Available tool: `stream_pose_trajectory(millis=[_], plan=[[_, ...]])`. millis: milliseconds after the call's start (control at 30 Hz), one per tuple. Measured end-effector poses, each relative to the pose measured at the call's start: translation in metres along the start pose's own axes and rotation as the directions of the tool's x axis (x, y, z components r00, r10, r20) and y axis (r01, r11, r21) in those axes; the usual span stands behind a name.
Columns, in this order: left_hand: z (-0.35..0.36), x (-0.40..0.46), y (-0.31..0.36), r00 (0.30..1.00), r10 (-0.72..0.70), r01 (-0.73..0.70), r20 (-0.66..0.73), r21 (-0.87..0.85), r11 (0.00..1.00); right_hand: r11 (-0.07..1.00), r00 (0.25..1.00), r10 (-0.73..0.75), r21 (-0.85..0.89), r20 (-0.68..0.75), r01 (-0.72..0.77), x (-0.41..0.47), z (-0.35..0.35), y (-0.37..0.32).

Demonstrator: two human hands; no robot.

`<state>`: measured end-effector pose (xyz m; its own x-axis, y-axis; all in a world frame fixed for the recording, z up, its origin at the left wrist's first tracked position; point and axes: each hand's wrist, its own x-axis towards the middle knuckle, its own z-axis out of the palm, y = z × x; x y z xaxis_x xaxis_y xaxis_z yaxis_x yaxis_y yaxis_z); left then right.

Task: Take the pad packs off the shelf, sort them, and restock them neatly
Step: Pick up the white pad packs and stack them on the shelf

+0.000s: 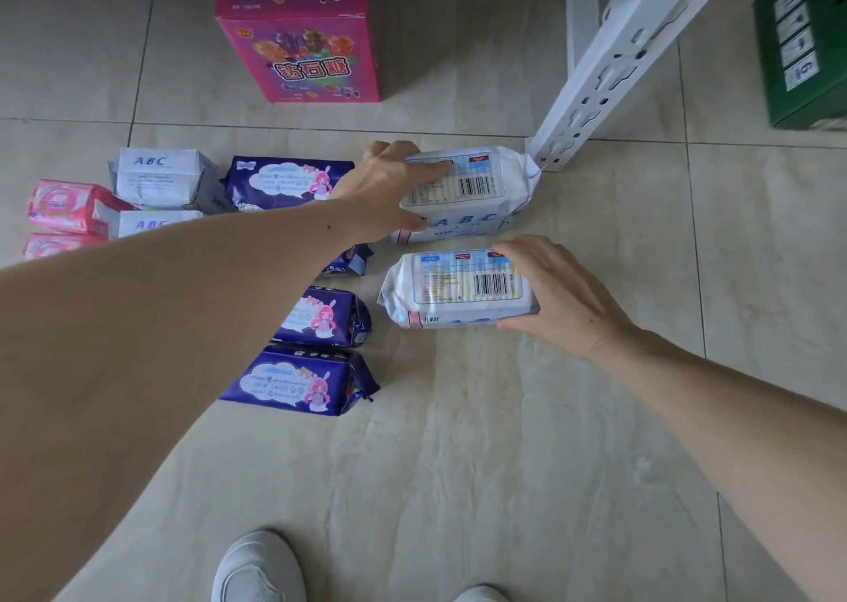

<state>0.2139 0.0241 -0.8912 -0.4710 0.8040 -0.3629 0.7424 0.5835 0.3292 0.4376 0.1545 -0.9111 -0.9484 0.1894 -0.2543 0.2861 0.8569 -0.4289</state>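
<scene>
From the head camera, the left hand (389, 184) grips the far white pad pack (467, 193), thumb on its near face, fingers curled over the top; this pack lies on the floor (504, 441) touching the foot of the white shelf post (609, 60). The right hand (559, 294) holds the near white pad pack (458, 287) by its right end. The left forearm hides part of the purple packs (302, 381) and a white ABC pack (160, 182). Pink packs (68, 205) are cut off by that forearm. A pink box (298, 42) stands under the shelf; a green box (802, 51) runs past the right edge.
</scene>
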Motion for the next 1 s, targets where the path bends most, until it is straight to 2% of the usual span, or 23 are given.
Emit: stream_pose_trajectory(millis=[200, 467, 833, 1000], plan=[[-0.035, -0.018, 0.018, 1.0, 0.005, -0.005, 0.006, -0.056, 0.998, 0.998, 0.998, 0.052, 0.023, 0.042, -0.053, -0.02, -0.048, -0.012], [-0.148, -0.082, 0.061, 0.998, 0.017, -0.008, 0.065, -0.138, 0.99, 0.998, 0.995, 0.059, 0.0, 0.078, -0.059, -0.062, -0.174, -0.073], [-0.374, -0.219, 0.126, 0.992, 0.066, -0.056, 0.103, -0.101, 0.993, 1.0, 0.985, -0.01, -0.026, 0.171, 0.015, -0.14, -0.402, -0.207], [-0.485, -0.28, 0.159, 0.999, 0.047, -0.046, 0.006, -0.123, 0.991, 0.995, 0.991, -0.054, -0.071, 0.122, 0.063, -0.165, -0.502, -0.272]])
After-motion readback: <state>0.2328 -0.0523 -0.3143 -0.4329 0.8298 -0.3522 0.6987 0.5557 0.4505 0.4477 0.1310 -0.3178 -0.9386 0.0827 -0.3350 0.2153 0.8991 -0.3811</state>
